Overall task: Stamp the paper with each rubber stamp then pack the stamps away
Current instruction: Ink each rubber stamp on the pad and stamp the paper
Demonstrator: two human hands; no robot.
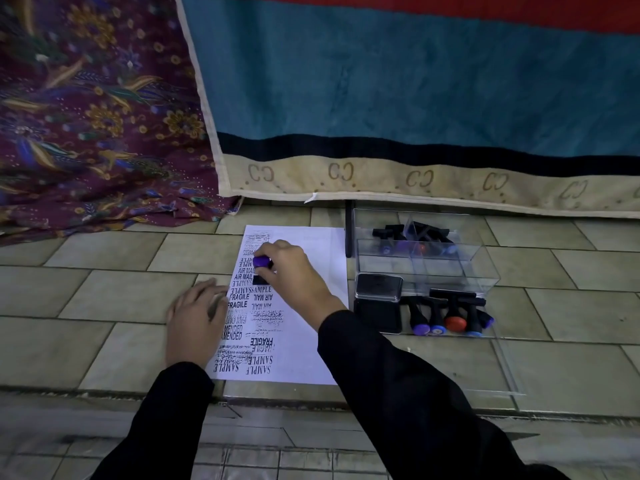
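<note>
Two hands are on the paper point(311, 348), which lies on the floor point(104, 299). I see the left hand point(195, 315) flat on its left edge, fingers straight. The right hand point(294, 271) grips a purple-topped stamp point(261, 263) standing upright on the print. Right of the sheet lie an ink pad point(379, 289) and loose stamps point(450, 318). Farther back, a clear box point(426, 258) holds more.

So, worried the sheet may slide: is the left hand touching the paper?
Touching. Head view shows the left hand lying flat, its fingers overlapping the left edge of the paper.
</note>
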